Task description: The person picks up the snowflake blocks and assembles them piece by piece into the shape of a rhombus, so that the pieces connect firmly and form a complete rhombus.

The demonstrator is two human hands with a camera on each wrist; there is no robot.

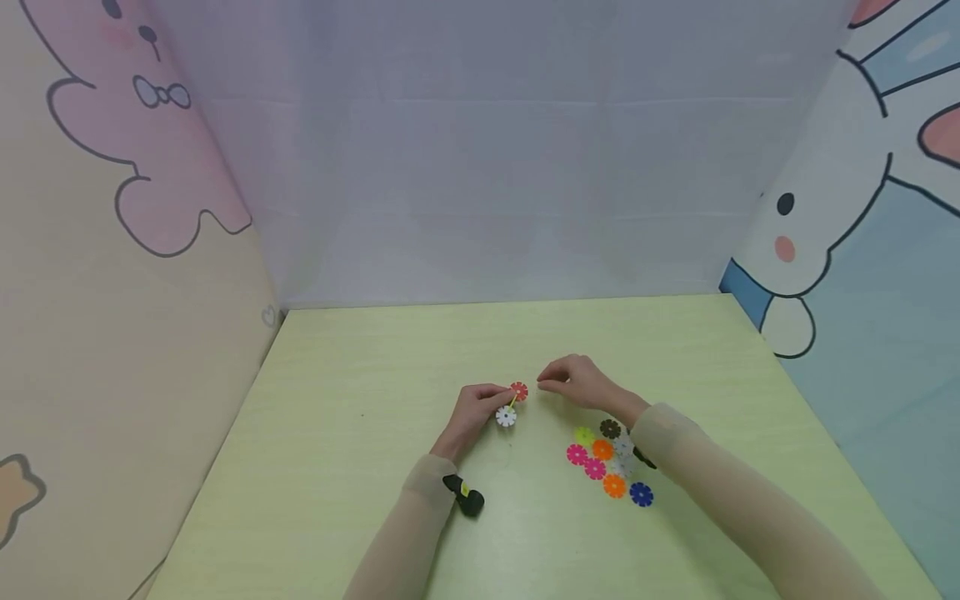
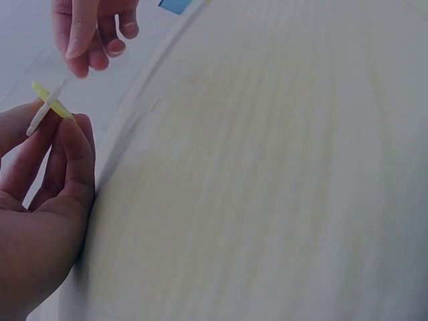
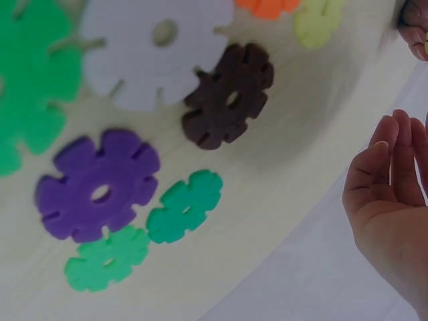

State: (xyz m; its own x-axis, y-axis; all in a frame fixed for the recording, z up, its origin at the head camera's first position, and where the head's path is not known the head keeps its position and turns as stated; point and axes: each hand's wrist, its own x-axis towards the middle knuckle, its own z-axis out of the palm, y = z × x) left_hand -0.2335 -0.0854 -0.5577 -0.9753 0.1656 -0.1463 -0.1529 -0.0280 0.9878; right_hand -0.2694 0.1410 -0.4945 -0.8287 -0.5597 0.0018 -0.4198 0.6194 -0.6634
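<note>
My left hand (image 1: 477, 408) pinches a small joined group of notched plastic discs between thumb and fingers. In the head view a red disc (image 1: 519, 391) and a white disc (image 1: 506, 416) show, with a yellow disc (image 1: 513, 402) edge-on between them. The left wrist view shows the yellow disc (image 2: 52, 100) crossed by the white disc (image 2: 41, 114); the red one cannot be made out there. Just right of the group hovers my right hand (image 1: 581, 382), apart from it. Its fingers (image 3: 401, 157) are loosely bent, and no disc shows between them.
Loose discs lie below my right hand, among them a blue disc (image 1: 641, 494), an orange disc (image 1: 614, 486) and a pink disc (image 1: 576, 454). Purple (image 3: 99, 187) and brown (image 3: 231, 97) discs show in the right wrist view. Cloth walls (image 1: 510, 167) surround the table (image 1: 315, 500).
</note>
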